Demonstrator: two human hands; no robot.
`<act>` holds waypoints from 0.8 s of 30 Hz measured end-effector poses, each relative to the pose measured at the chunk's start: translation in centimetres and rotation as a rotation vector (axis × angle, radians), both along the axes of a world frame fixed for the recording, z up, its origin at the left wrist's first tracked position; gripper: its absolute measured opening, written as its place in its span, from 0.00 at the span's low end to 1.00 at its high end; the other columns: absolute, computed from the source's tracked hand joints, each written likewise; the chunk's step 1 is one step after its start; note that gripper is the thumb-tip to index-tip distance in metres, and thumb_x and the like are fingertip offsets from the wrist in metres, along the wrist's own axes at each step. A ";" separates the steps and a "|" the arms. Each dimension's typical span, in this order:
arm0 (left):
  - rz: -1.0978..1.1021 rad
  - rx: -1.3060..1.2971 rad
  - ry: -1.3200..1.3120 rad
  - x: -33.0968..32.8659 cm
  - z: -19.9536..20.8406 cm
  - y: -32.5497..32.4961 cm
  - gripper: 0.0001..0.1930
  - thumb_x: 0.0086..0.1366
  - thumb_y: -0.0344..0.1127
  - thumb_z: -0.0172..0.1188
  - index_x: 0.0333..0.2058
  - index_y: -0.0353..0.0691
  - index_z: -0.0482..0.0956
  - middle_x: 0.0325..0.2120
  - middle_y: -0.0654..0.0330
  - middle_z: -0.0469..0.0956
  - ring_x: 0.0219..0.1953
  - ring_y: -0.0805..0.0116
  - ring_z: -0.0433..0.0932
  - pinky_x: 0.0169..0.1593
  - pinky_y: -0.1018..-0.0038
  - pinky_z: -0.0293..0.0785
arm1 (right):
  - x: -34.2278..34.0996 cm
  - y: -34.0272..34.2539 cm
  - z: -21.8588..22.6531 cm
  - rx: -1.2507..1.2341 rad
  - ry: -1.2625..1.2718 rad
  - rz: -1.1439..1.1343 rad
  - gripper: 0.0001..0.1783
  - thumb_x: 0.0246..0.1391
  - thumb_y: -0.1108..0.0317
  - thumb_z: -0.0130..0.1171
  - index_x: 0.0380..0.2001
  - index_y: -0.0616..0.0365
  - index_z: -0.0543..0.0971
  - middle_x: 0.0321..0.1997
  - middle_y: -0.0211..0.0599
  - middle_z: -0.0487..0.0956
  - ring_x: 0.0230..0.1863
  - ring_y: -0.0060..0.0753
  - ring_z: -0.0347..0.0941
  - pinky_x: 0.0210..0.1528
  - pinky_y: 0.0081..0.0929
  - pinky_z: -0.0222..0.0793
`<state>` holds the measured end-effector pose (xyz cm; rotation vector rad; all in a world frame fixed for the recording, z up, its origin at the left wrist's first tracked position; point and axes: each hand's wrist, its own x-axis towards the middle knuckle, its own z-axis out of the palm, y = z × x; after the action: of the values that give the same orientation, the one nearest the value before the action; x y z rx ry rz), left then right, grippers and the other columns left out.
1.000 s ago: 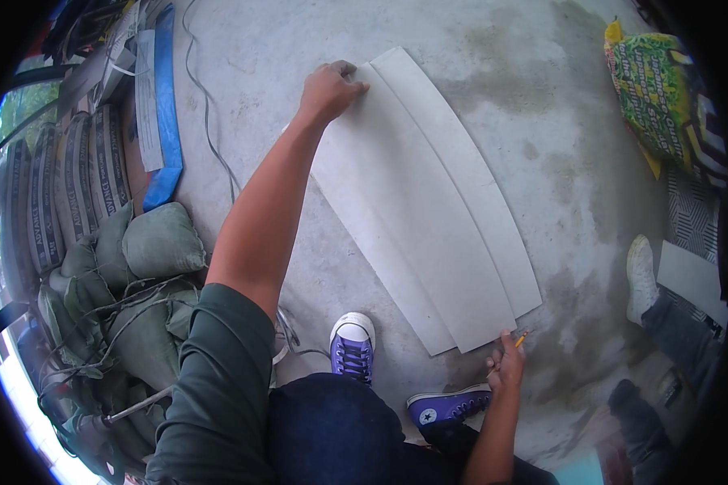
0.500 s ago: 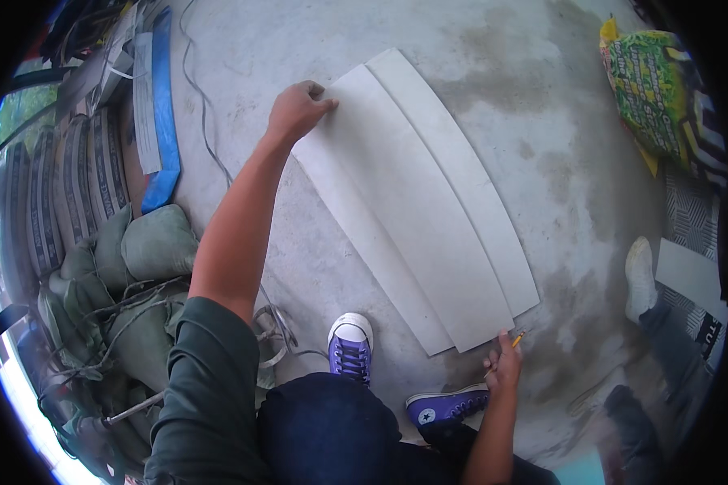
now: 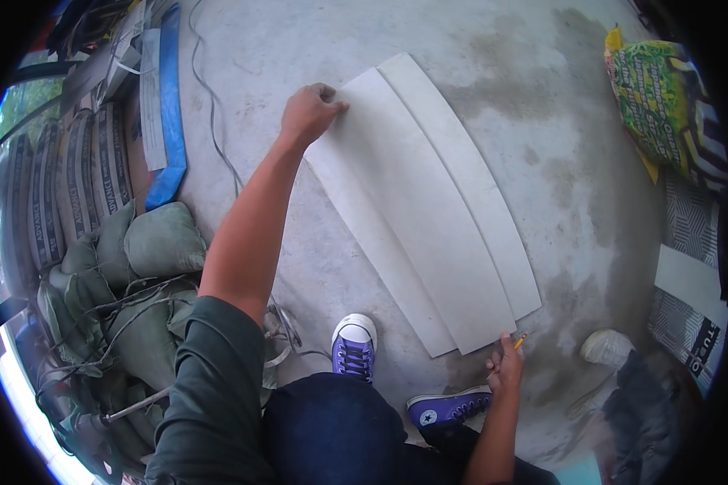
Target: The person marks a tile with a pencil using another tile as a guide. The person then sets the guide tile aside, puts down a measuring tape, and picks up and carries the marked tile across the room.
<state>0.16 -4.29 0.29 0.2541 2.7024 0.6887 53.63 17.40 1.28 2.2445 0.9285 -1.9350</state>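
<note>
A long white board lies on top of a second white board, which shows as a strip along its right side. A further pale strip shows along the left side; whether it is a separate piece I cannot tell. My left hand is closed on the top board's far left corner, thumb over the upper face. At the near end, my right hand holds a thin yellow pencil between bent fingers. A fingertip of that hand touches the top board's near right corner.
Green sacks and rolled dark material crowd the left, beside a blue strip. A cable crosses the concrete floor. At right are a green-yellow bag and another person's white shoe.
The other person's shoe and dark trouser leg have moved left, nearer to my right hand. The view has shifted slightly; both my hands keep their places on the boards.
</note>
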 end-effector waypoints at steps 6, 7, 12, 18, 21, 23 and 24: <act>0.006 0.015 -0.010 0.0 -0.2 -0.1 0.25 0.56 0.46 0.68 0.48 0.33 0.81 0.43 0.47 0.83 0.47 0.53 0.81 0.52 0.65 0.75 | 0.0 0.0 0.1 0.008 -0.002 -0.001 0.13 0.60 0.63 0.63 0.42 0.50 0.69 0.27 0.21 0.66 0.15 0.15 0.51 0.18 0.22 0.54; 0.003 0.023 0.002 0.0 -0.2 -0.2 0.25 0.56 0.46 0.68 0.47 0.33 0.81 0.43 0.48 0.83 0.47 0.54 0.81 0.52 0.65 0.75 | 0.1 0.0 0.2 0.002 0.007 0.013 0.13 0.60 0.62 0.63 0.42 0.49 0.70 0.28 0.22 0.68 0.15 0.15 0.52 0.17 0.22 0.55; -0.001 0.013 0.011 0.1 -0.1 -0.1 0.25 0.56 0.45 0.67 0.47 0.33 0.81 0.44 0.48 0.83 0.47 0.53 0.81 0.52 0.65 0.75 | 0.0 0.0 0.2 0.006 0.020 0.028 0.12 0.61 0.61 0.63 0.41 0.48 0.70 0.29 0.22 0.70 0.15 0.15 0.53 0.17 0.21 0.55; -0.033 -0.010 0.023 -0.2 0.0 -0.1 0.25 0.57 0.45 0.67 0.48 0.34 0.81 0.44 0.48 0.82 0.48 0.54 0.81 0.52 0.65 0.75 | 0.5 0.1 -0.2 0.013 0.008 0.026 0.11 0.61 0.62 0.62 0.40 0.48 0.70 0.28 0.21 0.70 0.14 0.15 0.52 0.17 0.21 0.55; -0.077 -0.025 -0.008 -0.8 -0.2 0.7 0.24 0.57 0.45 0.66 0.49 0.37 0.81 0.47 0.48 0.81 0.50 0.51 0.79 0.55 0.63 0.74 | 0.7 0.2 -0.3 0.006 0.020 0.040 0.11 0.61 0.62 0.62 0.40 0.48 0.69 0.29 0.22 0.71 0.14 0.15 0.52 0.17 0.21 0.56; -0.157 -0.033 0.133 -1.1 -0.8 1.8 0.24 0.58 0.46 0.64 0.51 0.42 0.81 0.50 0.49 0.79 0.54 0.48 0.74 0.57 0.60 0.72 | 0.2 -0.1 -0.1 0.000 0.028 0.025 0.11 0.60 0.62 0.62 0.39 0.48 0.70 0.28 0.23 0.71 0.14 0.16 0.52 0.17 0.22 0.56; -0.156 -0.031 0.130 -1.2 -1.0 2.6 0.24 0.58 0.46 0.64 0.51 0.42 0.81 0.50 0.49 0.79 0.54 0.48 0.74 0.57 0.60 0.72 | 0.2 -0.1 0.0 0.002 0.025 0.027 0.11 0.60 0.62 0.62 0.39 0.48 0.70 0.28 0.23 0.71 0.14 0.16 0.52 0.17 0.22 0.56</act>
<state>-1.06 -1.70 -0.67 0.5126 2.7757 0.6035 53.85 17.31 1.24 2.2025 0.9590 -1.9560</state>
